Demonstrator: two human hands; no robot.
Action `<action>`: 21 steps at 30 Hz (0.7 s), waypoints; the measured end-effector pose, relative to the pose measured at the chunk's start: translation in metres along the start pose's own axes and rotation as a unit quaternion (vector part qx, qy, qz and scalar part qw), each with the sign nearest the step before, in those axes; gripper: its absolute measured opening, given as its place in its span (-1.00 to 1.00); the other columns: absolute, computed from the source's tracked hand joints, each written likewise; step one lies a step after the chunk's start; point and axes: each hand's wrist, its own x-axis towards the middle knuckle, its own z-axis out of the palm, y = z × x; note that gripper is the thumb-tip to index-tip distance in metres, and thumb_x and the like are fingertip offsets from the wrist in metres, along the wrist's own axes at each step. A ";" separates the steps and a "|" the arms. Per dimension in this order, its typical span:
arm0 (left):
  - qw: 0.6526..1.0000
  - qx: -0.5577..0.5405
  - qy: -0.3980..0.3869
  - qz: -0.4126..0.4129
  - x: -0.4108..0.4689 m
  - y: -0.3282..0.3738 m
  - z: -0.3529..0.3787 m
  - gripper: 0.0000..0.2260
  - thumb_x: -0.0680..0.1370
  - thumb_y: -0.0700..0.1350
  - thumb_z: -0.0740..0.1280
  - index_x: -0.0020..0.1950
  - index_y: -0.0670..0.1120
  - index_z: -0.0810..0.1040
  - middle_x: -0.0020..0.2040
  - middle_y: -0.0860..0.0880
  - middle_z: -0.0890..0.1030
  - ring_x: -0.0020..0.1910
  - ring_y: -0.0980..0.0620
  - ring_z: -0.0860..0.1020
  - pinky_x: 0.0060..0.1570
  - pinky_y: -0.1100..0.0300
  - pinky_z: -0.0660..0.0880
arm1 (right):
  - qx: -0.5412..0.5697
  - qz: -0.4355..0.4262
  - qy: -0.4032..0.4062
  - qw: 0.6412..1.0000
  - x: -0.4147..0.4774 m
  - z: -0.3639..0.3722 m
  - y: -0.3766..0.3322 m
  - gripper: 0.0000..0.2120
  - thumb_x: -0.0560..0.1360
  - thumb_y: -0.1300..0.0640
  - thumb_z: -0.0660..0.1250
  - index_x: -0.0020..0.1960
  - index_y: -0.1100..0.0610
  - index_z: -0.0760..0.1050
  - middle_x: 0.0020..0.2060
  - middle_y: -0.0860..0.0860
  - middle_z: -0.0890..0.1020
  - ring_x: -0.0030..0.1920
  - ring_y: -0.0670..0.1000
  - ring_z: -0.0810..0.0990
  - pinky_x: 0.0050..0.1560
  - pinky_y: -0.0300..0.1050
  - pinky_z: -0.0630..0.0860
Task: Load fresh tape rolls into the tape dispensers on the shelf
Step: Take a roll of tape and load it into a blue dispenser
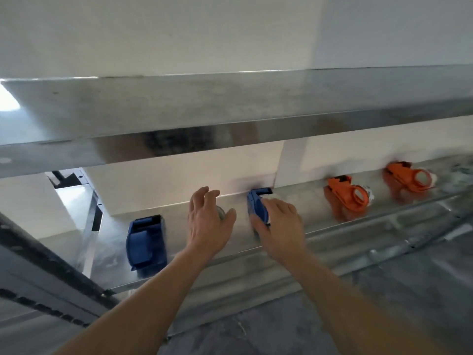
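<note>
I'm at the loading step. My left hand (208,221) is half-curled round a roll (220,213). At its 3 o'clock, my right hand (279,224) grips the blue dispenser (256,204) on the shelf (320,224). Next, I judge, the roll needs seating squarely.

hidden: left hand (207,222) covers most of tape roll (221,212) | right hand (279,224) covers half the blue dispenser (256,204) | blurred: I can't identify pale clutter (460,175), cut off at right edge
</note>
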 end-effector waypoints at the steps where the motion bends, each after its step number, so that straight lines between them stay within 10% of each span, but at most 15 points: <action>1: 1.000 0.003 -0.006 0.006 -0.002 0.010 0.008 -0.49 0.51 0.07 0.34 0.41 -0.03 0.33 0.47 -0.02 0.21 0.45 -0.04 0.24 0.42 -0.01 0.29 | 0.004 0.003 0.009 1.000 -0.002 -0.009 0.011 -0.36 0.49 -0.31 0.03 0.31 0.09 0.50 0.22 0.08 0.60 0.20 0.19 0.52 0.15 0.15 0.50; 21: 0.972 -0.093 -0.092 0.193 -0.047 0.284 0.200 -0.30 0.42 0.34 0.04 0.42 -0.05 0.36 0.46 -0.04 0.31 0.44 -0.04 0.27 0.38 0.05 0.28 | 0.048 0.168 0.145 0.974 -0.063 -0.191 0.283 -0.19 0.45 -0.50 -0.13 0.56 -0.07 0.10 0.57 0.02 0.16 0.55 0.07 0.13 0.43 0.27 0.24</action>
